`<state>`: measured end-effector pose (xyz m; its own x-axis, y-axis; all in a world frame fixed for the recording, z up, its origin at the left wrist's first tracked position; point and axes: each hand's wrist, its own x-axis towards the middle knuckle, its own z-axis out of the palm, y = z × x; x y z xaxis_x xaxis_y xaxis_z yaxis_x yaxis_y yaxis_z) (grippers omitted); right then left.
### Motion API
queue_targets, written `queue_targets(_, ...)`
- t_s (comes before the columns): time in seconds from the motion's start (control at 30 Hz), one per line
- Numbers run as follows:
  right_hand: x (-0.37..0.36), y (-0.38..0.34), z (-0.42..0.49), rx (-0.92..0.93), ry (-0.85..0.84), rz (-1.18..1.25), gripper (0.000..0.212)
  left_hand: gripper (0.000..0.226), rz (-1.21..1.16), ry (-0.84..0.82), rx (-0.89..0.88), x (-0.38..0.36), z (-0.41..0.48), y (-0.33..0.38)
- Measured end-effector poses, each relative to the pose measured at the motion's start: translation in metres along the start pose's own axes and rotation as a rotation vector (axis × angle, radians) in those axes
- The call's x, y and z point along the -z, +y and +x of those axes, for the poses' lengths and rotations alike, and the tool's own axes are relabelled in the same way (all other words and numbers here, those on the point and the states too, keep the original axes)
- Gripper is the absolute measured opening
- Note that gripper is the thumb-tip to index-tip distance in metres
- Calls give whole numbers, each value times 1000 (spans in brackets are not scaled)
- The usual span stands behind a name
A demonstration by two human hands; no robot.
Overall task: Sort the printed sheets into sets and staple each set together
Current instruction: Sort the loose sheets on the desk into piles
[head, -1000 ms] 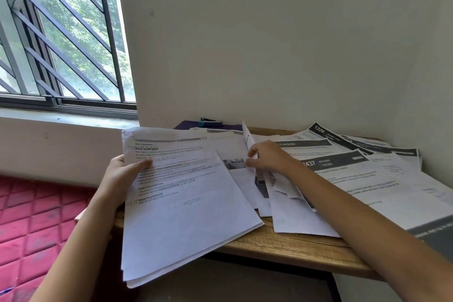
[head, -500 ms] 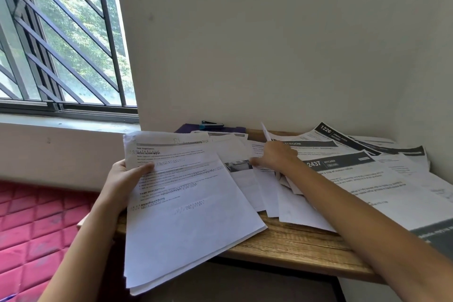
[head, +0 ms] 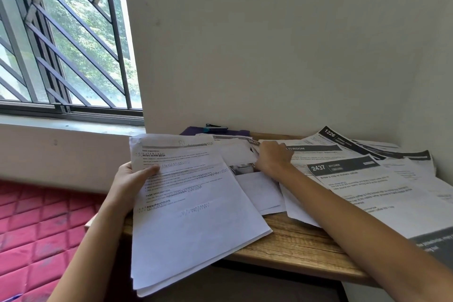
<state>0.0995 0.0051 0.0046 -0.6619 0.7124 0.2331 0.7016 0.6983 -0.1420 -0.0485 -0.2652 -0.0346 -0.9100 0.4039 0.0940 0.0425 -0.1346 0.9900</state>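
Head view. The left hand (head: 132, 181) pinches a stack of printed sheets (head: 191, 208) at its left edge, thumb across the top page and fingers underneath; the stack's lower part overhangs the front edge of the wooden table (head: 289, 243), its lower left corner hanging free in front of the table. The right hand (head: 270, 158) lies palm down, beyond and to the right of the left hand, on the loose sheets (head: 259, 191) spread over the table, fingers curled onto the paper; whether they grip a sheet cannot be told. To the right of the right forearm a sheet headed "2437 KITCHEN" (head: 367, 186) overlaps others that fan out toward the right wall, among them a sheet marked "1226" (head: 335, 137). Beyond the right hand, against the back wall, a stapler (head: 217, 126) rests on a purple folder (head: 191, 130) whose front edge is covered by sheets. Bare wood shows only in a strip along the table's front edge, between the two forearms. Left of the left hand, a red quilted surface (head: 36, 228) lies below the window (head: 63, 39).
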Motion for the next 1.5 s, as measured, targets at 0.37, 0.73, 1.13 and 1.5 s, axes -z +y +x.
queue_targets(0.37,4,-31,-15,300,-165,818,22,11,-88,51,32,-2,-12,9)
queue_targets(0.73,-12,23,-25,590,-556,54,62,9,-104,101,10,37,-25,21)
queue_targets(1.13,-19,-10,-30,629,-534,177,60,7,-141,84,27,39,-26,35)
queue_targets(1.5,1,32,-15,255,-134,191,47,9,-158,35,44,25,-22,37)
